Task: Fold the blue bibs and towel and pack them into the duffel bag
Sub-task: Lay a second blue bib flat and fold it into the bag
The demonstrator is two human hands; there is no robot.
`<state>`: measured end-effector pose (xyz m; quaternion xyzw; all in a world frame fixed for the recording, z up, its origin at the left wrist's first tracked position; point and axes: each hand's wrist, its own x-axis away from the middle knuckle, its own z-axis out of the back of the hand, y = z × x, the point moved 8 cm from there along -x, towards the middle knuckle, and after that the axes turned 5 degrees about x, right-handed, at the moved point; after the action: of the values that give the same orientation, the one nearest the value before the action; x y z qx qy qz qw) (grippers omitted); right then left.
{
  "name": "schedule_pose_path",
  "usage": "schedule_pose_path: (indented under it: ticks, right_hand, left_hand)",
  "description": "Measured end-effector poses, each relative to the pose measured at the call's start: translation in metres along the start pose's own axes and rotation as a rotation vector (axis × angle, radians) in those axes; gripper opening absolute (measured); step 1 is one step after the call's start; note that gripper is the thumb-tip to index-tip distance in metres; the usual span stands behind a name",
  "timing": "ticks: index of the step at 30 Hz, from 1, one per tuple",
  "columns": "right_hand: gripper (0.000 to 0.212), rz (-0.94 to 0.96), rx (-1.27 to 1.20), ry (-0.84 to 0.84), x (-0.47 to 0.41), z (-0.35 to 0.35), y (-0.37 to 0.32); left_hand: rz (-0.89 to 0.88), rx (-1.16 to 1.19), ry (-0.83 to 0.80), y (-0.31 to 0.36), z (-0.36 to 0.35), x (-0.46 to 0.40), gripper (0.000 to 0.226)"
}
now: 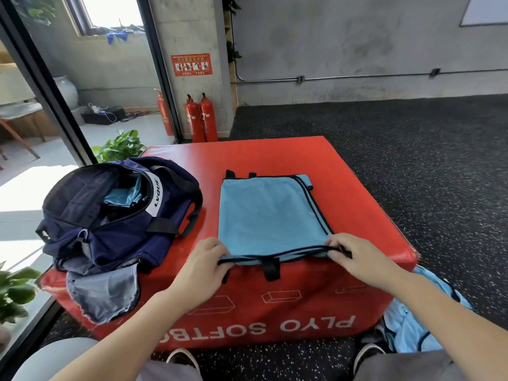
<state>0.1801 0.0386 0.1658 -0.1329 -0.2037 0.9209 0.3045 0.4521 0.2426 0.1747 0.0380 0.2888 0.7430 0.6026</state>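
A light blue bib (270, 215) with black trim lies flat on the red soft box (275, 152). My left hand (204, 266) pinches its near left corner. My right hand (357, 255) pinches its near right corner at the box's front edge. The navy duffel bag (110, 215) sits open on the left of the box, with blue fabric (125, 198) showing inside. More blue bibs (412, 323) lie heaped on the floor at the right, beside the box.
Green plants (121, 147) stand left of the box by a glass partition (46, 86). Two red fire extinguishers (200, 119) stand against the far wall. Dark speckled floor (412, 160) surrounds the box. My shoes (181, 356) are below its front.
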Motion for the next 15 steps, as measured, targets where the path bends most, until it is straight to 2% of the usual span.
schedule_pose_path:
  ticks: [2, 5, 10, 15]
  right_hand:
    - [0.014, -0.058, -0.121, 0.024, -0.003, 0.011, -0.007]
    - [0.012, -0.061, -0.241, 0.05, -0.011, 0.023, -0.022]
    - [0.014, -0.149, -0.218, 0.132, -0.037, 0.035, -0.025]
    - [0.012, -0.246, -0.111, 0.13, -0.06, 0.034, -0.011]
  left_hand:
    - [0.123, 0.174, 0.094, -0.003, 0.021, -0.003, 0.004]
    - [0.252, 0.327, 0.112, -0.007, 0.035, -0.007, 0.019]
    - [0.268, 0.341, 0.19, -0.007, 0.051, -0.025, 0.014]
    - [0.282, 0.374, 0.215, -0.017, 0.043, -0.053, 0.021]
